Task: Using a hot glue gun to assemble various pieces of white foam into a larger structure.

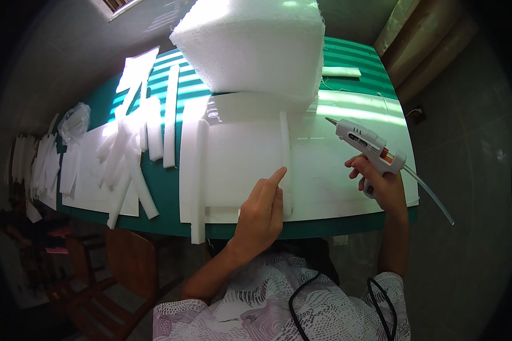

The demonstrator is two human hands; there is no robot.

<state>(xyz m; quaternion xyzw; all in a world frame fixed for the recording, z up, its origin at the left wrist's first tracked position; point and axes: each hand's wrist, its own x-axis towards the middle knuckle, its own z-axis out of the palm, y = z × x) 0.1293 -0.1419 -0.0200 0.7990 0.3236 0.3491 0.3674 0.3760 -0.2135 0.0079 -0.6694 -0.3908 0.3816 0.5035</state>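
Foam strips (118, 156) lay in a loose, crossing heap at nine o'clock on the green table (166, 196); closer to the middle, also toward nine, a thick white strip (198, 187) ran along the left side of a white sheet (239, 153), its near end reaching past the sheet; a bulky foam block (256, 62) stood at twelve; the left hand (259, 213), toward six, gripped nothing that showed, its index finger stretched toward one o'clock and the others bent, the fingertip at a thin strip (285, 145) on the sheet; whether it pressed could not be told, but light, even pressure along the full length, fingertips clear of any hot glue, seemed the sound way; between two and three a white glue gun (361, 139) aimed its nozzle at ten, well apart from the left hand, which looked prudent; the right hand (385, 190), at three, gripped the gun's handle, though a trigger squeeze could not be made out; a pale glue stick (432, 196) trailed from its rear between four and five, best kept from snagging.
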